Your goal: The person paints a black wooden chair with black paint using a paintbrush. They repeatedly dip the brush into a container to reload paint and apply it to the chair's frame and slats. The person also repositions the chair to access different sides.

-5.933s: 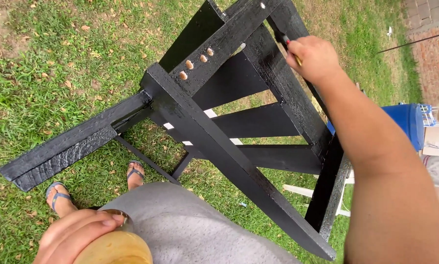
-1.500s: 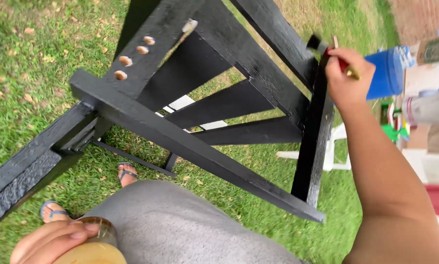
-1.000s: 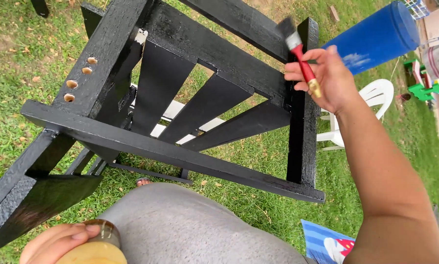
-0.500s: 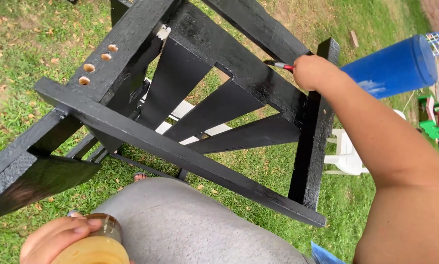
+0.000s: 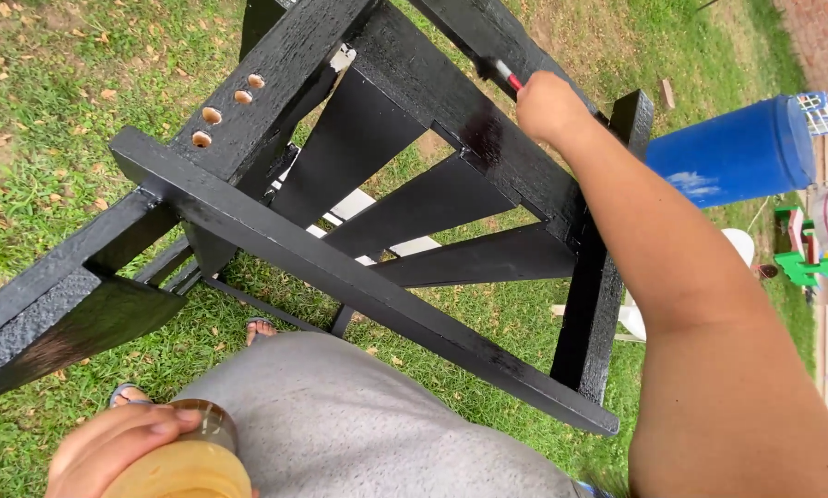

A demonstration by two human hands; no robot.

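Head view: fingers of my right hand [image 5: 548, 106] pinch the red-handled paintbrush [image 5: 504, 74], bristles on the upper rail of the black wooden chair frame [image 5: 358, 277] standing on grass [image 5: 35, 101]. Left hand [image 5: 123, 447] wraps the paint jar [image 5: 188, 461] low by my lap. Judgement: long strokes along the grain, light load, avoid drips.

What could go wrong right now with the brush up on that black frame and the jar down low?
1. The right hand works the brush with the forearm close over glossy black wooden frame; it may smear.
2. The left hand grips the jar from above; it might tip onto the grey clothing.
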